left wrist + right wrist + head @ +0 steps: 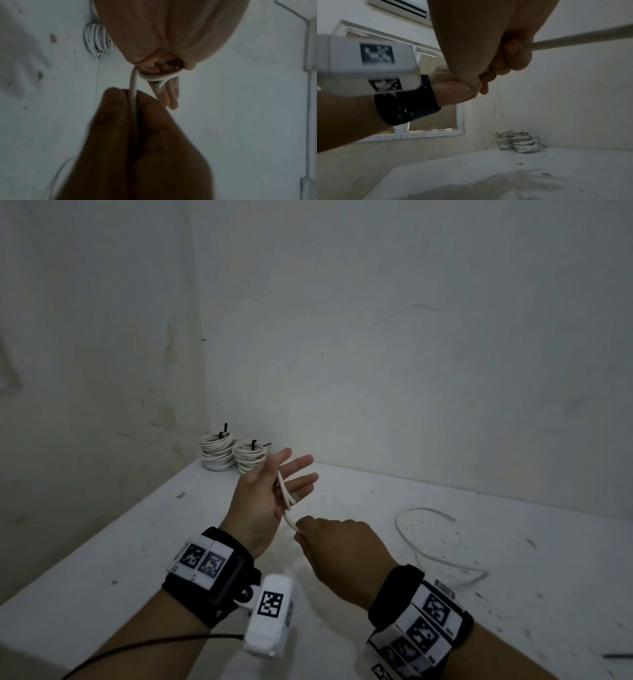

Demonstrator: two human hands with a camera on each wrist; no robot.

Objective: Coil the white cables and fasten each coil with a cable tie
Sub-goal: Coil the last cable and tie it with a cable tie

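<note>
Cable in work: white cable point(287, 501), a few turns lying across the palm of the left hand point(270, 494), held above the bench point(102, 559).
Long axis: the strands on the palm run from the finger bases down toward the wrist; from there one taut strand leads to the right hand point(335, 549).
Free end: a short cut tip point(158, 84) sticks out past the wrapped turns, seen from the left wrist view.
Loose tail: the rest of the cable point(421, 542) lies on the bench to the right in one open curve, well apart from both hands.
Left hand: palm up, fingers straight and spread; thumb position against the turns unclear.
Right hand: fingers curled, pinching the taut strand just beside the left palm's heel.
Finished coils: two stacks of white cable coils point(233, 455) with black cable ties point(224, 433), in the far left corner where the two walls meet, touching each other.
Open room: bare bench surface in front of and right of the hands; bench's left edge is near the left forearm.
</note>
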